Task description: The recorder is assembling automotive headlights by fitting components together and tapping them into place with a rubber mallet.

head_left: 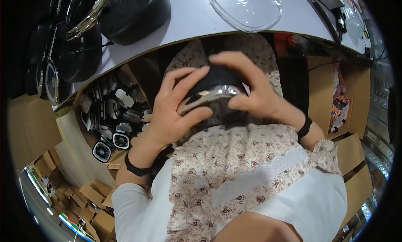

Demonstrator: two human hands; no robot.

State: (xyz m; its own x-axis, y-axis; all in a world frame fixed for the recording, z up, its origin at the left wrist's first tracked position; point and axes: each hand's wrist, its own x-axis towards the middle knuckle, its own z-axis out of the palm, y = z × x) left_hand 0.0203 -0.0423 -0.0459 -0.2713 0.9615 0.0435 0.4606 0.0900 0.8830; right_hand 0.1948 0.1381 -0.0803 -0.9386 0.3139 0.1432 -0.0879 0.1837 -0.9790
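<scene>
A black rounded plastic housing (214, 79) with a shiny silver rim rests at my lap, held between both hands. On its left side my left hand (178, 103) is closed, fingers over the top and thumb by the rim. My right hand (253, 89) grips the right side, its thumb at the rim and its fingers arched over the black shell. The shiny rim (226, 90) faces toward me, and what lies inside it is too dark to make out.
A clear lens cover (247, 9) lies on the white table (188, 20) ahead. Several black housings (136, 15) and chrome rings stand at the left. Below them, a box holds many small parts (113, 103). Cardboard boxes (356, 99) stand at the right.
</scene>
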